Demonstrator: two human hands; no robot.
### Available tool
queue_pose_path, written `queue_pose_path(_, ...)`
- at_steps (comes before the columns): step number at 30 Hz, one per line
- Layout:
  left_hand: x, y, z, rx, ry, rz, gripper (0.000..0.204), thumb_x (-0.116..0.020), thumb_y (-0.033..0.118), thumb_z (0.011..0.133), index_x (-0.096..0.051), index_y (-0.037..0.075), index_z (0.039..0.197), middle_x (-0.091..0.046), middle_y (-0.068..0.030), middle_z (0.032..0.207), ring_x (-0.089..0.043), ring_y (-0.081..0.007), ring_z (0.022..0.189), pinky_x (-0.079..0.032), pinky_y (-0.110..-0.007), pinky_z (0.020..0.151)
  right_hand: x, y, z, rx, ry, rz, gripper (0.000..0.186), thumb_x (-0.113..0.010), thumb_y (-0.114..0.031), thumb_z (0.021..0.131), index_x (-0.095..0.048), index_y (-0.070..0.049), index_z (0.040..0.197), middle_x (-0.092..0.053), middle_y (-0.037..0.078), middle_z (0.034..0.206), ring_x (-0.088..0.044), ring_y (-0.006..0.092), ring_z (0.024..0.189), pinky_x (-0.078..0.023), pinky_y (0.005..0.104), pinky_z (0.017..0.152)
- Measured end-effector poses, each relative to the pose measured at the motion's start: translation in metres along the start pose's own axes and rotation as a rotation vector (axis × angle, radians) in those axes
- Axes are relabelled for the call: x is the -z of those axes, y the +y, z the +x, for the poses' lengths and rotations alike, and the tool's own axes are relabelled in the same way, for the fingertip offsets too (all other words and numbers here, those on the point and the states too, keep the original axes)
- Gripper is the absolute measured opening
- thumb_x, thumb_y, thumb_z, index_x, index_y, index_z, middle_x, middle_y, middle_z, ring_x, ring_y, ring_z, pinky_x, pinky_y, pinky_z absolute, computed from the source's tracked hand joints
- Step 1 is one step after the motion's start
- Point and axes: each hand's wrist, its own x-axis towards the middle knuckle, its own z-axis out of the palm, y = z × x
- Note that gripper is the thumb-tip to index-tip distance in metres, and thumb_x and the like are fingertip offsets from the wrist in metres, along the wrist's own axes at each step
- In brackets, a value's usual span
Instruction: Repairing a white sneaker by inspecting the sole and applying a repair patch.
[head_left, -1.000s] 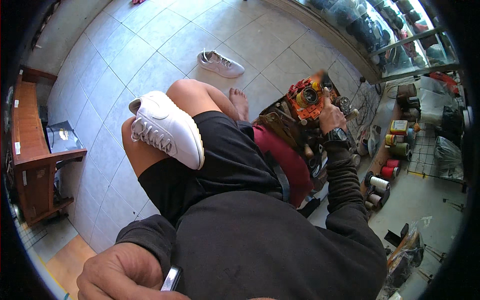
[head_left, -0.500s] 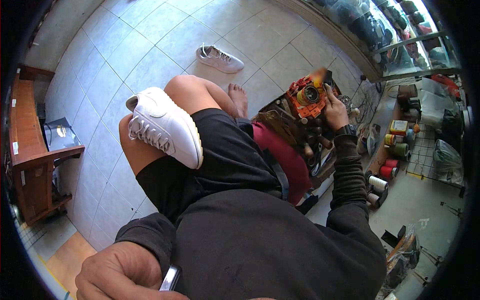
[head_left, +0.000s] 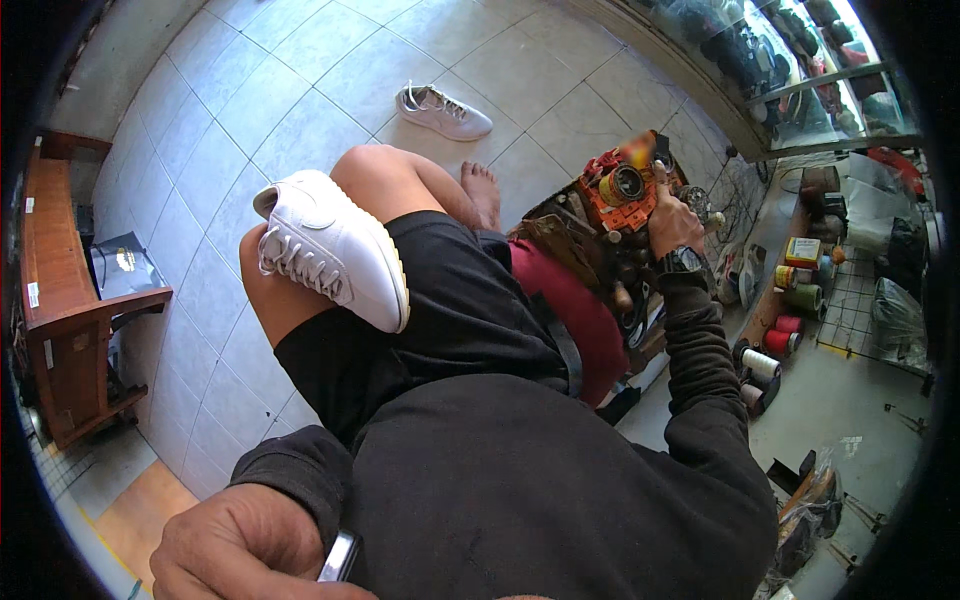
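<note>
My right hand [head_left: 676, 222] is over a box [head_left: 556, 205] crowded with tools, index finger stretched out against a small black item [head_left: 660, 150] at its far edge. Its other fingers are partly hidden. Close by, a yellow-rimmed round tin [head_left: 626, 184] rests on an orange tray [head_left: 622, 214]. At the lower left, my left hand [head_left: 240, 540] is curled around a shiny silver-edged object [head_left: 340, 556], mostly out of sight. A white laced sneaker [head_left: 335, 250] lies across my raised left thigh. Its look-alike, another white sneaker [head_left: 444, 112], stands on the floor.
Thread spools [head_left: 783, 338] in red, white and green line the right side, near a wire rack [head_left: 850, 300]. A glass cabinet [head_left: 815, 90] fills the far right. On the left is a brown wooden desk [head_left: 60, 270]. Pale tiles [head_left: 250, 120] cover the floor.
My right hand has shifted slightly, and its index finger now points out straighter toward the black item. The left hand keeps its place. The whole view has moved very little.
</note>
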Motion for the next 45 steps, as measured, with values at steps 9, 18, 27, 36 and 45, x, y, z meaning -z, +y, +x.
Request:
queue_pose_path(9,0.01,0.004,-0.014,-0.177,0.035,-0.068,0.013,-0.055,0.011,0.099,-0.053,0.008,0.087,-0.056,-0.004,0.062,-0.059,-0.0128,0.055,-0.055,-0.029,0.051,-0.002,0.002,0.002,0.028,0.03,0.043,0.075,-0.047,-0.013,0.099,-0.026,-0.036,0.166,-0.074,0.023,0.105,-0.074,0.0426,0.093,-0.059,0.0557,0.083)
queue_pose_path(18,0.025,0.029,-0.002,0.101,-0.053,0.013,0.022,-0.053,0.022,0.104,-0.054,0.009,0.087,-0.058,-0.0067,0.062,-0.059,-0.0153,0.055,-0.055,-0.03,0.05,-0.052,0.039,0.034,0.135,0.043,0.854,0.052,-0.051,-0.029,0.108,-0.045,-0.022,0.158,-0.064,0.028,0.135,-0.063,0.045,0.123,-0.053,0.0453,0.098)
queue_pose_path(27,0.016,-0.009,-0.01,-0.138,0.016,-0.146,0.014,-0.057,0.016,0.099,-0.055,0.007,0.088,-0.059,-0.0072,0.062,-0.059,-0.0158,0.055,-0.055,-0.03,0.05,-0.003,-0.002,0.001,0.019,0.1,0.039,0.059,-0.044,-0.023,0.105,-0.037,-0.036,0.162,-0.074,0.018,0.111,-0.073,0.0427,0.092,-0.059,0.055,0.082)
queue_pose_path(36,0.013,0.008,-0.005,-0.062,0.084,-0.026,0.015,-0.057,0.015,0.099,-0.055,0.007,0.086,-0.058,-0.0067,0.061,-0.059,-0.0152,0.054,-0.056,-0.03,0.05,0.006,-0.008,0.002,-0.079,0.011,0.103,0.059,-0.047,-0.031,0.106,-0.033,-0.034,0.164,-0.074,0.022,0.109,-0.073,0.0445,0.096,-0.057,0.0566,0.083)
queue_pose_path(45,0.016,0.018,-0.021,0.01,0.15,0.049,0.022,-0.054,0.023,0.103,-0.055,0.009,0.086,-0.058,-0.007,0.061,-0.058,-0.0153,0.053,-0.055,-0.029,0.05,-0.021,0.015,0.01,0.074,0.18,0.253,0.072,-0.066,-0.04,0.099,-0.036,-0.028,0.163,-0.07,0.023,0.119,-0.071,0.0423,0.103,-0.056,0.0551,0.087)
